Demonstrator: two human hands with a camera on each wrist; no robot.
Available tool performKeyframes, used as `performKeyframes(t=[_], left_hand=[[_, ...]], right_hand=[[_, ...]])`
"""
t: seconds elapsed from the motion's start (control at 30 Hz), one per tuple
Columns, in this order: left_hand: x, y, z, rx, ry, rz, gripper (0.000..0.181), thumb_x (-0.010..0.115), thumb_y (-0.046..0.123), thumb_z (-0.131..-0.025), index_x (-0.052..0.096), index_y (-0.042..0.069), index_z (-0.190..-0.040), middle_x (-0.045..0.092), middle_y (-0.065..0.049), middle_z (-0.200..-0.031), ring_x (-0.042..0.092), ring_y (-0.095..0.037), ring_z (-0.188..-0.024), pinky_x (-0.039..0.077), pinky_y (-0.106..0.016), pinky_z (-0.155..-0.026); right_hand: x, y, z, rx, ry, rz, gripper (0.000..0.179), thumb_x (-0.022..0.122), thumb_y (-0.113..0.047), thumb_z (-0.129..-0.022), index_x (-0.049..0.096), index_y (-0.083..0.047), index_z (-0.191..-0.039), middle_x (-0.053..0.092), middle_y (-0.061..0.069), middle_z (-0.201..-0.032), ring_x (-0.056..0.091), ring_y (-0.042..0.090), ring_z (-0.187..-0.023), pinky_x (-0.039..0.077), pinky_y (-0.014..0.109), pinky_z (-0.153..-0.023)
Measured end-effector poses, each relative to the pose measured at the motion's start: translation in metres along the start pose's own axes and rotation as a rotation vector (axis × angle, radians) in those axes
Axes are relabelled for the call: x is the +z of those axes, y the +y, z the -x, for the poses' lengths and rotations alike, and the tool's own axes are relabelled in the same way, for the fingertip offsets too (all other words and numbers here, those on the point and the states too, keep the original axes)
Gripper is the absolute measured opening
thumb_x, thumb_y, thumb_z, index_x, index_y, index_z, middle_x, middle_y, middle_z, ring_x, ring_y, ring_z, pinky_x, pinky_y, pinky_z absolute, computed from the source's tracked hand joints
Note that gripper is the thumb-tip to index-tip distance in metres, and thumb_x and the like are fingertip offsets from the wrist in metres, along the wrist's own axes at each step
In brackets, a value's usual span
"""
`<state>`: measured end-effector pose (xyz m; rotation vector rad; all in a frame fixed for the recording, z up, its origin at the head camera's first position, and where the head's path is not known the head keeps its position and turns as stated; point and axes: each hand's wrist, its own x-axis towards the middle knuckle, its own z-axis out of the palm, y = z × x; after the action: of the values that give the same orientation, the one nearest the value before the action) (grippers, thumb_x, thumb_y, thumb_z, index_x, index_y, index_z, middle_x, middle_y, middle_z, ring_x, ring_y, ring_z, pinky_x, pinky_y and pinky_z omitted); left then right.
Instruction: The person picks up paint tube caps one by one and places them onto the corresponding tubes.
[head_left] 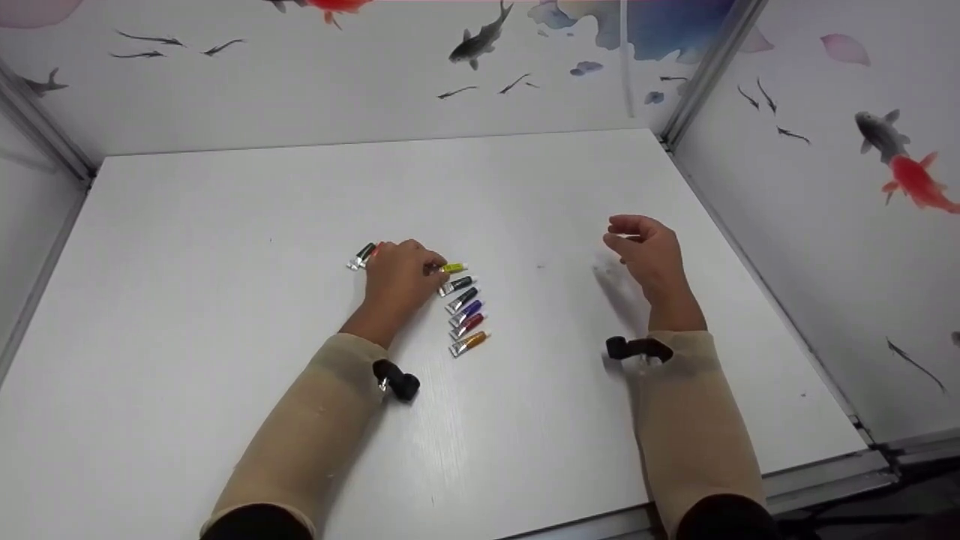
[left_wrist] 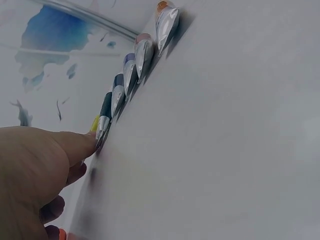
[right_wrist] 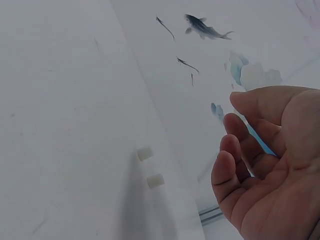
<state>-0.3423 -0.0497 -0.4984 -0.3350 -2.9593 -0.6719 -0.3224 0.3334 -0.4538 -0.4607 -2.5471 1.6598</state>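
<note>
My left hand (head_left: 401, 277) pinches the yellow paint tube (head_left: 453, 268) by its crimped end, at the far end of a slanting row. Below it lie a black paint tube (head_left: 457, 285), a dark blue one (head_left: 462, 299), a purple one (head_left: 467, 313), a red one (head_left: 468, 325) and an ochre one (head_left: 469, 343). A green paint tube (head_left: 364, 252) and an orange-red one (head_left: 377, 248) lie left of that hand, partly covered by it. Held above the table, my right hand (head_left: 651, 251) has loosely bent fingers with nothing between them.
Two small white cap-like pieces (right_wrist: 155, 180) lie on the white table (head_left: 540, 420) near my right hand. White panels with painted fish (head_left: 480, 45) enclose the back and sides. Metal framing (head_left: 817, 480) runs along the front right edge.
</note>
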Motion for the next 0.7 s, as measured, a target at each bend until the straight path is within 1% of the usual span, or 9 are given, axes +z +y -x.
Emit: performKeyframes(t=[0.27, 0.47, 0.6, 0.7], left_hand=[[0.0002, 0.0007, -0.0001, -0.013, -0.039, -0.001, 0.027, 0.079, 0.043, -0.096, 0.083, 0.032, -0.119, 0.075, 0.004, -0.113, 0.066, -0.024, -0.112, 0.048, -0.051, -0.101], [-0.0001, 0.0001, 0.0012, -0.009, -0.047, 0.019, 0.027, 0.075, 0.046, -0.098, 0.082, 0.033, -0.12, 0.075, 0.004, -0.117, 0.064, -0.028, -0.117, 0.047, -0.055, -0.102], [0.0002, 0.0003, 0.0024, 0.0, -0.041, 0.026, 0.026, 0.074, 0.045, -0.099, 0.083, 0.033, -0.119, 0.075, 0.005, -0.115, 0.065, -0.026, -0.116, 0.049, -0.053, -0.101], [-0.0004, 0.0012, 0.0029, -0.005, -0.043, 0.034, 0.028, 0.074, 0.046, -0.099, 0.082, 0.033, -0.122, 0.075, 0.004, -0.119, 0.066, -0.026, -0.118, 0.049, -0.054, -0.103]], right_hand=[[-0.0015, 0.0022, -0.0012, 0.046, 0.003, 0.031, 0.043, 0.075, -0.033, -0.101, 0.066, -0.019, -0.141, 0.064, 0.003, -0.141, 0.061, 0.02, -0.12, 0.053, 0.035, -0.101], [-0.0025, 0.0054, -0.0036, 0.021, 0.002, 0.011, 0.044, 0.077, -0.031, -0.1, 0.066, -0.017, -0.141, 0.065, 0.002, -0.139, 0.062, 0.019, -0.117, 0.053, 0.036, -0.098], [-0.0034, 0.0067, -0.0043, 0.014, -0.001, 0.008, 0.044, 0.077, -0.03, -0.1, 0.066, -0.015, -0.14, 0.065, 0.001, -0.137, 0.063, 0.018, -0.116, 0.053, 0.036, -0.097], [-0.004, 0.007, -0.0039, 0.022, 0.001, 0.014, 0.044, 0.077, -0.03, -0.1, 0.066, -0.016, -0.14, 0.065, 0.002, -0.138, 0.062, 0.019, -0.117, 0.054, 0.036, -0.098]])
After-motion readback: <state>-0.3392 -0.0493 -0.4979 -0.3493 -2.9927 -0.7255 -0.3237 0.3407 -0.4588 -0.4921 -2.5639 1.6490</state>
